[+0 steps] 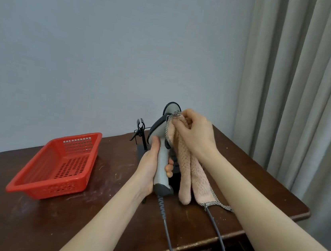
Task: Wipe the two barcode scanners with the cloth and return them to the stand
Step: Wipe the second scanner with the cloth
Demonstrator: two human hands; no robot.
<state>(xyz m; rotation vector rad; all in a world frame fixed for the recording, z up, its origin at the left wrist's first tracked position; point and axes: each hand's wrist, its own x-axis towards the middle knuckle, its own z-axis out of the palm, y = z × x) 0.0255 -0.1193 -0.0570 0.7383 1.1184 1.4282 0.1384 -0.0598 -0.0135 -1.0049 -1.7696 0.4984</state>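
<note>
1 barcode scanner (161, 162) is held upright above the bench (23, 222) and wiped at its head with the cloth (193, 176).
The handle is gripped in the left hand (148, 165), probably so the head is steadied for the right hand (195, 133), by which the bunched cloth is pinched and pressed against it. The scanner lies between both hands, just before the stand (140, 131); a 2nd scanner cannot be made out.

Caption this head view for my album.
Left hand holds a grey scanner; right hand presses a pink cloth to its head.
</note>
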